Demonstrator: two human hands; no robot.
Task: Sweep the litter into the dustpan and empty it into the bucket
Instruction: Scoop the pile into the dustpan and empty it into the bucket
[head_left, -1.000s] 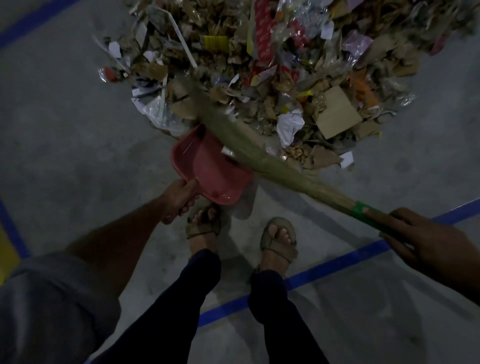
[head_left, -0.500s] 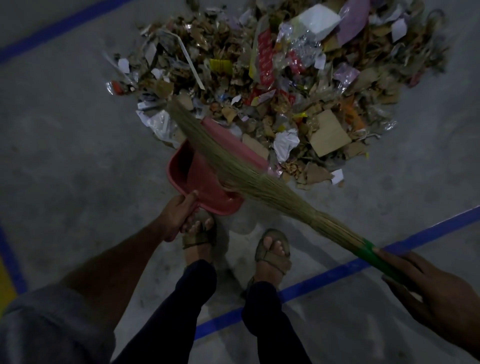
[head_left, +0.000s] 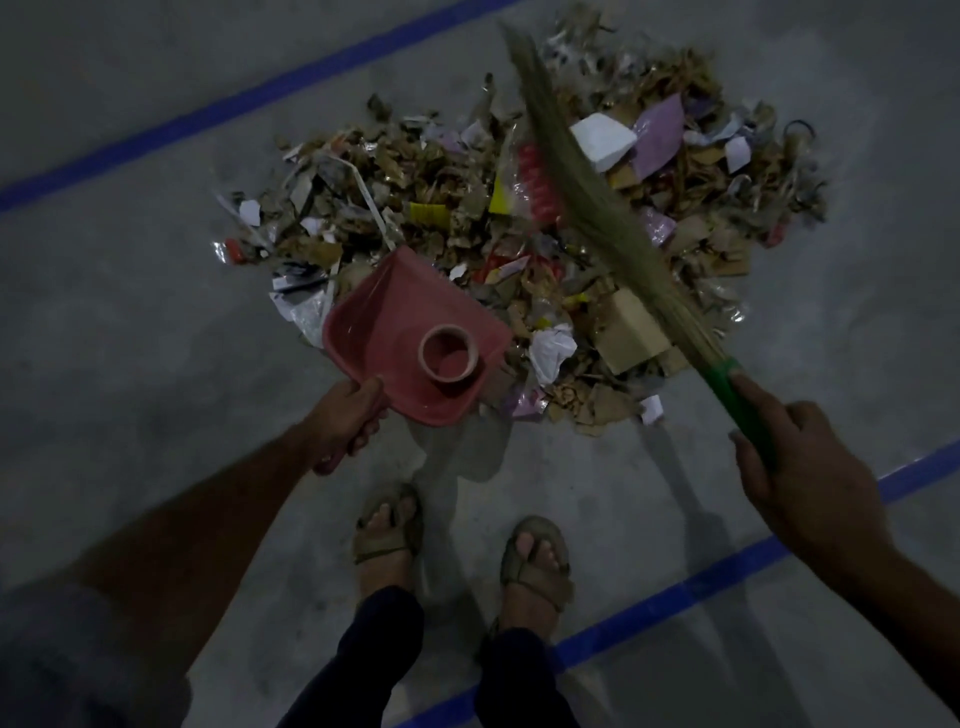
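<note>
A wide pile of litter, mostly torn cardboard, paper and plastic wrappers, covers the concrete floor ahead of me. My left hand grips the handle of a red dustpan, whose mouth lies against the pile's near left edge. A tape roll sits inside the pan. My right hand holds the green handle of a straw broom. The broom's bristles stretch up across the right half of the pile to its far side. No bucket is in view.
Blue tape lines cross the floor, one beyond the pile and one under my feet. My sandalled feet stand just behind the dustpan. Bare concrete lies to the left and right of the pile.
The broom has swung from lying across the dustpan to the right, its tip now at the pile's far side. The dustpan now shows a tape roll inside. The view has pulled back from the pile.
</note>
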